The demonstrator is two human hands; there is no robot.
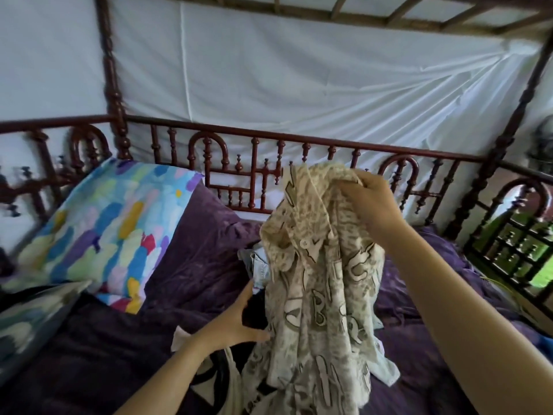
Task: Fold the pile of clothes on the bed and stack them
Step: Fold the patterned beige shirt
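Above the bed, right hand grips the patterned shirt; left hand spread beside it.

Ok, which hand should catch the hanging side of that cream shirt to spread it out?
Left. The left hand is open and free, right beside the hanging fabric of the cream shirt. The right hand is busy: it grips the shirt's top, holding it up.
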